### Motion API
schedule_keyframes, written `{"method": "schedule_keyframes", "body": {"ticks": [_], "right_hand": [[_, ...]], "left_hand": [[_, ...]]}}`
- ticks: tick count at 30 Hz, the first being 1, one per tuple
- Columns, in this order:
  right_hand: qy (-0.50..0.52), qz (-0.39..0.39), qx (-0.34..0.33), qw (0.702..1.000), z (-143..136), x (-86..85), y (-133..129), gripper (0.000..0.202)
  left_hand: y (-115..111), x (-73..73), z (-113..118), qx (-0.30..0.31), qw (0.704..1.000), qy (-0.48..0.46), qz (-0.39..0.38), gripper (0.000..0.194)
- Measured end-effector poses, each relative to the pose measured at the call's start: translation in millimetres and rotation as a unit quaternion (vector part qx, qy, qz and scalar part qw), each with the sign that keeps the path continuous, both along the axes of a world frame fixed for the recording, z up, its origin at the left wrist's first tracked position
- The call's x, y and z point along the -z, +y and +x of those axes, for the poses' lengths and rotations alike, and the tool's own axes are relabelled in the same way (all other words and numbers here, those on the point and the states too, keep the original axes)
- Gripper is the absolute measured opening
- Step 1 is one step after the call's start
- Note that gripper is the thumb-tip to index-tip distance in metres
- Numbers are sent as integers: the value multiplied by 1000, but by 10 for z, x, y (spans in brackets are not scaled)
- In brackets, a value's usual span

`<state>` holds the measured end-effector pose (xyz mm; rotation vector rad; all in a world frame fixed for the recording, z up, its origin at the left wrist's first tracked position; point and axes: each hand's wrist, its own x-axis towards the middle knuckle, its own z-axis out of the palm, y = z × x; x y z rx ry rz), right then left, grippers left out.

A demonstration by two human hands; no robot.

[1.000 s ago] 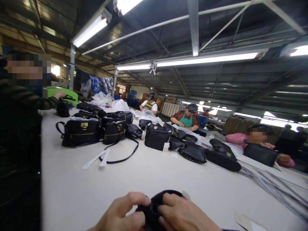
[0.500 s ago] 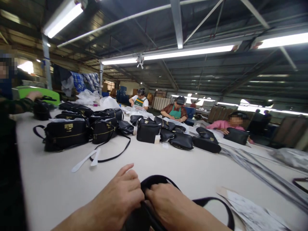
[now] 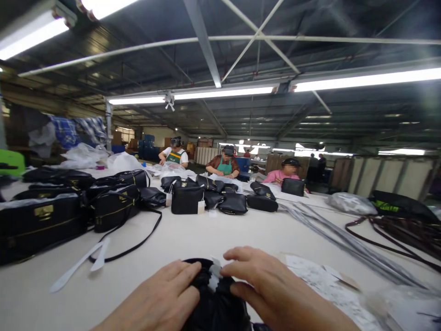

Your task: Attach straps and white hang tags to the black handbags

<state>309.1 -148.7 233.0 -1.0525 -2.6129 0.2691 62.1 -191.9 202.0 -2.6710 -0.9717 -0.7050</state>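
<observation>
A black handbag (image 3: 217, 312) with a gathered opening is in front of me at the bottom of the head view. White paper or lining (image 3: 214, 278) shows in its opening. My left hand (image 3: 168, 294) grips the bag's left side, fingers laid over the rim and thumb hidden. On the other side my right hand (image 3: 265, 285) has thumb and fingers at the right rim, beside the white piece, with the forefinger raised. The lower part of the bag is out of frame.
Black handbags with gold clasps (image 3: 43, 225) stand at the left, and more black bags (image 3: 188, 200) beyond. White flat sticks (image 3: 79, 266) lie on the white table (image 3: 193, 239). Grey strips (image 3: 320, 230), printed papers (image 3: 317, 280) and dark straps (image 3: 396, 234) are at the right. Co-workers (image 3: 223, 165) sit opposite.
The view has turned right and levelled. My hands have moved apart to either side of the bag; its opening and the white piece now show. The loop of strap at the right is out of sight.
</observation>
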Motion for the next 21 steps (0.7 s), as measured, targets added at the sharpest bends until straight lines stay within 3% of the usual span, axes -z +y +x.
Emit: {"method": "schedule_keyframes", "body": {"ticks": [5, 7, 11, 15, 17, 21], "right_hand": [[-18, -54, 56, 997, 181, 19, 57, 35], [-20, -93, 70, 993, 265, 20, 94, 15], [58, -134, 70, 987, 356, 78, 136, 36], [96, -192, 66, 974, 346, 121, 134, 22], [46, -168, 54, 983, 314, 127, 138, 19], [-52, 15, 104, 993, 214, 185, 172, 24]], "left_hand": [[45, -42, 259, 1, 999, 11, -50, 45], [77, -47, 307, -5, 998, 22, -65, 43], [126, -23, 316, -8, 997, 43, -60, 40], [169, 72, 307, -21, 997, 63, -33, 33], [213, 187, 309, -23, 996, 81, 5, 32], [341, 530, 314, -36, 988, 21, 146, 26]]}}
